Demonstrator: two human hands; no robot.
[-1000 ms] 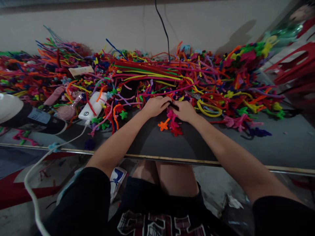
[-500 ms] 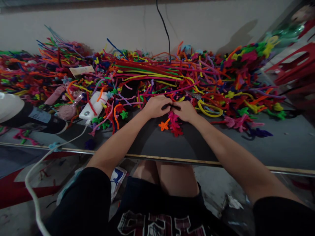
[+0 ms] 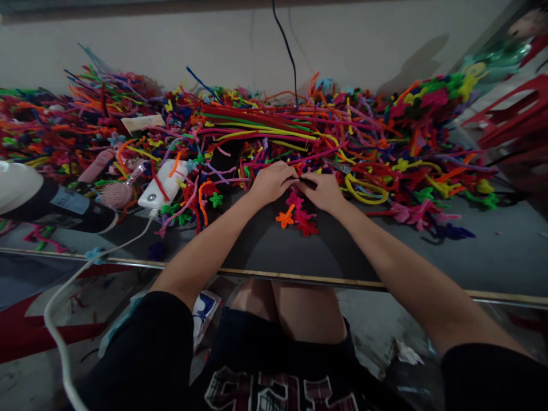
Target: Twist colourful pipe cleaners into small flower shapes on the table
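My left hand (image 3: 270, 181) and my right hand (image 3: 323, 192) meet at the near edge of a big heap of coloured pipe cleaners (image 3: 274, 131). Both are closed in a pinch on a short dark pipe cleaner (image 3: 306, 181) stretched between them. Just below the hands, small twisted pipe-cleaner flowers lie on the dark table (image 3: 265, 245): an orange flower (image 3: 285, 218), pink flowers (image 3: 297, 201) and a red flower (image 3: 308, 228).
A white power bank (image 3: 165, 184) with a white cable (image 3: 107, 251) lies left of my hands, beside a pink hairbrush (image 3: 115, 194) and a black-and-white object (image 3: 38, 200). Scissors (image 3: 340, 166) rest in the heap. Red plastic furniture (image 3: 514, 117) stands at right. A black cord (image 3: 286, 51) hangs down the wall.
My hands have stayed at the same spot. The fingers have shifted slightly along the dark pipe cleaner, and the right hand has turned a little.
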